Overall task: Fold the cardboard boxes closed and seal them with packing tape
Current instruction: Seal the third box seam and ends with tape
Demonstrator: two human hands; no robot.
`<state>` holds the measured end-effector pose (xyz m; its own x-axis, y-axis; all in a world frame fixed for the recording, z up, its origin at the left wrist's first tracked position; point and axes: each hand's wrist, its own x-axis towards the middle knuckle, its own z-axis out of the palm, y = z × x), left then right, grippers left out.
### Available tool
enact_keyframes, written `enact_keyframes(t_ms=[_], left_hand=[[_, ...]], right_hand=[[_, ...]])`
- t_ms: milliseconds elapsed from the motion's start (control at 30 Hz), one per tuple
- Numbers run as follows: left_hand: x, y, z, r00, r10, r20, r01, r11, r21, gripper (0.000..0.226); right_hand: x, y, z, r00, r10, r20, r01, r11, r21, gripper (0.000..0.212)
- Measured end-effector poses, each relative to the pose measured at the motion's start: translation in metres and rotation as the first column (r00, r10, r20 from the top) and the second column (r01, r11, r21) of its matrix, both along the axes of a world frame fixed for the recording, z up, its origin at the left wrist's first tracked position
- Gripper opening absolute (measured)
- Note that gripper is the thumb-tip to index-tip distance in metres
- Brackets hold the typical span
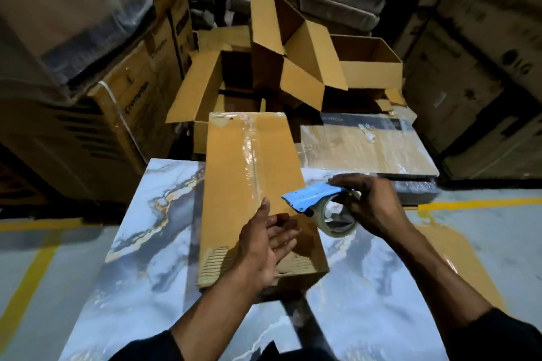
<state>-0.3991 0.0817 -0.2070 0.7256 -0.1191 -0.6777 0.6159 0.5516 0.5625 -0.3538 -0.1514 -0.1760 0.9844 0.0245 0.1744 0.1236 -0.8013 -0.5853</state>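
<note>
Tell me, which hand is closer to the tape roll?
Right. The right hand grips the blue dispenser holding the tape roll. The left hand rests open on the closed box, beside the roll and apart from it.

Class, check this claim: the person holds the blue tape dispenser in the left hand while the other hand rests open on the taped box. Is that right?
Not quite. The head view shows the blue tape dispenser held in the right hand; it is the left hand that rests open on the taped box.
</note>
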Motion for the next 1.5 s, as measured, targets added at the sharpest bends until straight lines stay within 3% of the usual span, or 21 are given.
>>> enact_keyframes(t_ms=[167,267,400,533,633,800,967,1100,1200,1300,1400,1500], left_hand=[[-0.007,0.073,0.01,0.993,0.115,-0.028,-0.119,0.974,-0.192,0.053],[-0.016,0.109,0.006,0.989,0.139,-0.045,-0.145,0.971,-0.187,0.046],[-0.032,0.14,0.004,0.986,0.166,-0.009,-0.165,0.975,-0.148,0.028],[-0.041,0.151,0.003,0.993,0.111,0.028,-0.11,0.993,-0.043,0.026],[-0.043,0.157,0.004,0.997,0.07,0.045,-0.072,0.997,0.042,0.023],[-0.053,0.165,-0.009,0.994,-0.059,0.097,0.008,0.89,0.456,0.023],[-0.077,0.165,-0.025,0.998,0.015,0.061,-0.038,0.913,0.405,0.018],[-0.08,0.163,-0.046,0.996,0.081,-0.021,-0.066,0.912,0.404,0.009],[-0.082,0.173,-0.056,0.985,0.168,-0.045,-0.133,0.895,0.426,0.012],[-0.084,0.178,-0.064,0.988,0.15,-0.046,-0.119,0.907,0.405,0.02],[-0.085,0.173,-0.07,0.991,0.134,-0.023,-0.111,0.894,0.435,0.033],[-0.084,0.167,-0.081,0.985,0.171,0.008,-0.154,0.862,0.483,0.032]], right_hand=[[-0.021,0.089,-0.002,0.996,0.042,0.078,-0.046,0.998,0.053,0.042],[-0.034,0.128,-0.005,0.997,0.04,0.066,-0.042,0.999,0.024,0.048],[-0.048,0.156,-0.005,0.98,0.194,-0.053,-0.198,0.977,-0.08,0.049],[-0.056,0.168,-0.013,0.9,0.348,-0.262,-0.364,0.931,-0.015,0.055],[-0.059,0.168,-0.011,0.835,0.456,-0.308,-0.481,0.877,-0.006,0.055],[-0.057,0.158,0.015,0.75,0.573,-0.331,-0.627,0.774,-0.081,0.062],[-0.048,0.115,0.021,0.7,0.598,-0.391,-0.709,0.648,-0.277,0.059],[-0.05,0.087,0.014,0.673,0.588,-0.449,-0.723,0.65,-0.234,0.069],[-0.046,0.065,0.007,0.693,0.547,-0.469,-0.709,0.634,-0.309,0.054],[-0.041,0.058,-0.001,0.694,0.53,-0.488,-0.713,0.599,-0.363,0.063],[-0.044,0.061,-0.005,0.672,0.55,-0.495,-0.732,0.591,-0.338,0.056],[-0.043,0.062,-0.005,0.676,0.548,-0.493,-0.726,0.61,-0.317,0.049]])
